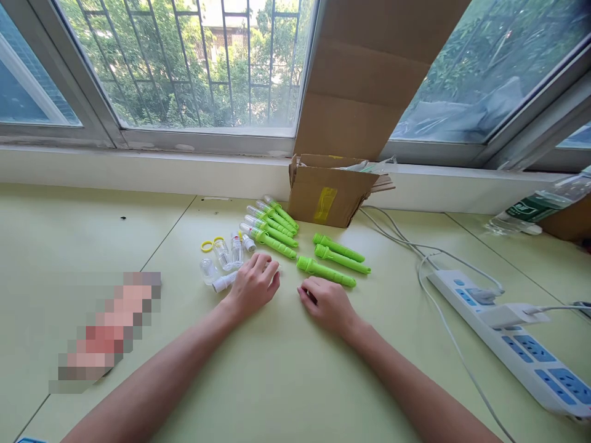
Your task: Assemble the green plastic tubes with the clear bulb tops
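Head view: saw green handles (326, 271) laid rightward, maybe for easy reach.
Left hand (252, 280): curled by white piece (223, 283), couldn't tell grip.
Right hand (330, 303): curled near handles, couldn't tell either.

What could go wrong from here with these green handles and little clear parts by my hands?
The left hand is close beside the small clear cylinders, so a careless sweep might scatter them. It also partly covers a white piece, which could get nudged unseen. The uncapped green handles look rounded and lie near the right hand; a bump might set one rolling.
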